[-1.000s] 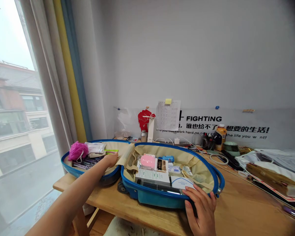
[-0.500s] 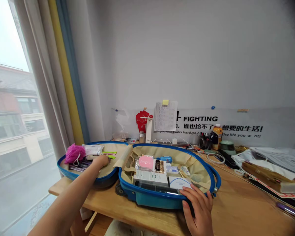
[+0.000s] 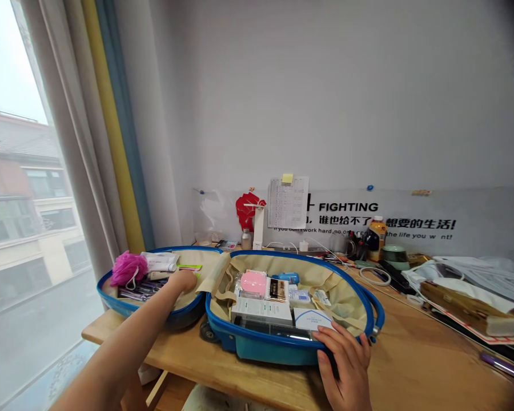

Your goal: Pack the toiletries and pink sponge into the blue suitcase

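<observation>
A small blue suitcase (image 3: 278,348) lies opened flat, both beige-lined halves facing up. My left hand (image 3: 184,279) reaches into the left half, over its lining and beside a narrow green packet (image 3: 189,266). Its fingers point down and away, so whatever they touch or hold is hidden. Left of it lie a pink mesh bath puff (image 3: 128,268), a white tube (image 3: 158,261) and several thin purple-dark packets (image 3: 139,290). My right hand (image 3: 345,354) rests on the right half's near rim, fingers spread, beside a white box (image 3: 312,318).
In the right half are a box of cotton swabs (image 3: 277,289), a pink oval item (image 3: 253,281), a blue bottle (image 3: 288,278) and a long white box (image 3: 263,309). An orange-labelled bottle (image 3: 377,237), a cable (image 3: 374,275) and papers (image 3: 488,279) sit on the wooden desk (image 3: 428,365).
My left hand has shifted slightly right and now covers the nearer green strip. My right hand stays on the rim. The view has moved very little.
</observation>
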`<state>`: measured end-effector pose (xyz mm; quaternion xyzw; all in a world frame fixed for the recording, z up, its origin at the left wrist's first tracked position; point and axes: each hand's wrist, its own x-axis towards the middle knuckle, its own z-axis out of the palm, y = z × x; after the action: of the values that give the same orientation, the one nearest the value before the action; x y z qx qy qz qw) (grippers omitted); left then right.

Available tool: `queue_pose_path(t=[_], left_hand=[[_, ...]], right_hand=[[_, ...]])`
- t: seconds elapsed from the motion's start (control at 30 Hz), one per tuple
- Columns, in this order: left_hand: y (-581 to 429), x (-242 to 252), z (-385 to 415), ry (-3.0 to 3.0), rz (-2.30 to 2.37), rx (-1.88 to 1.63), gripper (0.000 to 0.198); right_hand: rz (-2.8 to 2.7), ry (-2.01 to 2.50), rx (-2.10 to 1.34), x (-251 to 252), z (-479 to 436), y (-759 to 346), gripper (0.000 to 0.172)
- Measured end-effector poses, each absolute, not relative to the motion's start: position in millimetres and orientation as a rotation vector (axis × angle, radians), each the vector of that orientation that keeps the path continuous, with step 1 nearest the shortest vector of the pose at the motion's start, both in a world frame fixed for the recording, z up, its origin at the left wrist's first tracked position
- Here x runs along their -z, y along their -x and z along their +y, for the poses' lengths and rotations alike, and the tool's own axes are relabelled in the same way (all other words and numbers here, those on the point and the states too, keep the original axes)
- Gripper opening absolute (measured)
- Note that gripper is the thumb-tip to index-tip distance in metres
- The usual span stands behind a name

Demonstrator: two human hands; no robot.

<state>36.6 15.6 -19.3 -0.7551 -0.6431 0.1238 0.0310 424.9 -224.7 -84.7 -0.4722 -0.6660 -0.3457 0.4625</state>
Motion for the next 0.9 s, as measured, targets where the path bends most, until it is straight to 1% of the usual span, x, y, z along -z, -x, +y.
queue_pose_path(t=[0.2, 0.33, 0.43, 0.6, 0.77, 0.9], left_hand=[[-46.7, -27.0, 9.9, 2.223, -2.000, -0.109, 0.036], [-100.3, -49.6, 10.7, 2.357, -1.776, 0.058, 0.042], [-153.2, -41.5, 5.0, 2.545, -1.503, 0.049, 0.042], [-202.8, -9.9, -4.8, 2.734, -1.189, -0.153, 0.037], [-199.7, 2.7, -1.9, 2.746, -1.153, -0.280, 0.034], [-194.0, 3.4, 0.1, 2.744, -1.179, -0.267, 0.035]], right_hand=[[-1.647, 1.129, 0.862, 82.4, -225.0, -423.5, 0.023], [-1.637, 1.130, 0.857, 80.8, -224.8, -423.3, 0.023], [-1.634, 1.141, 0.850, 81.2, -225.3, -423.7, 0.023], [-1.644, 1.139, 0.866, 81.7, -226.2, -423.6, 0.022], [-1.651, 1.127, 0.859, 81.6, -225.9, -422.7, 0.022], [-1.645, 1.122, 0.838, 81.4, -226.2, -422.1, 0.020]])
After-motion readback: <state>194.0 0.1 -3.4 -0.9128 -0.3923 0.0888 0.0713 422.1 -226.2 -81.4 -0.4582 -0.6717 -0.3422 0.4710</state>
